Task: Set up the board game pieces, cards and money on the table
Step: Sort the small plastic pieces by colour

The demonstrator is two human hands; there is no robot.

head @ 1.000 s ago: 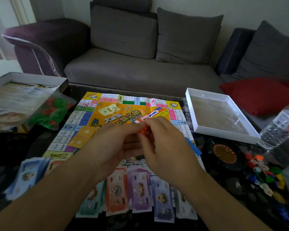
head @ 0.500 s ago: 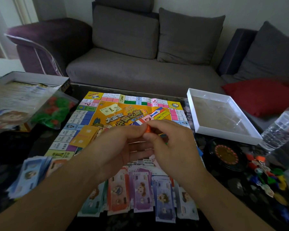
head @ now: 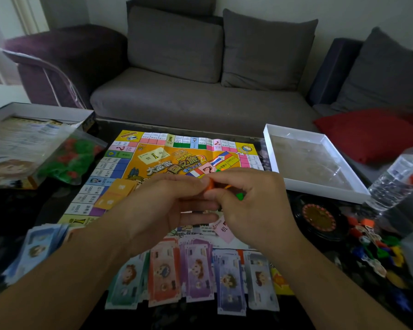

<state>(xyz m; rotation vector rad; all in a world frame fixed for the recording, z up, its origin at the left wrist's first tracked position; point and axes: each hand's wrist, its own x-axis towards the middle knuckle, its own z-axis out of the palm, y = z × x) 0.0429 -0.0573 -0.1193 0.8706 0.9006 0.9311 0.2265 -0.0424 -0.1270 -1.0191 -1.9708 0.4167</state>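
A yellow game board (head: 157,160) lies flat on the dark table. Above its middle my left hand (head: 162,208) and my right hand (head: 253,206) meet, both pinching a small orange piece (head: 209,184). A green piece (head: 239,196) shows inside my right hand's fingers. Several stacks of paper money (head: 196,275) lie in a row at the near edge, with one more stack of blue notes (head: 36,248) at the left. Orange cards (head: 116,192) sit on the board's left side and a pink card (head: 223,231) peeks out under my right hand.
An open white box lid (head: 312,186) lies at the right, a black spinner wheel (head: 318,216) in front of it. Loose coloured pawns (head: 377,246) and a water bottle (head: 396,179) are far right. A bag of red and green houses (head: 69,160) and the game box (head: 14,141) are left.
Both hands stayed together over the board's centre and shifted slightly away from me. A green piece now shows in my right hand.
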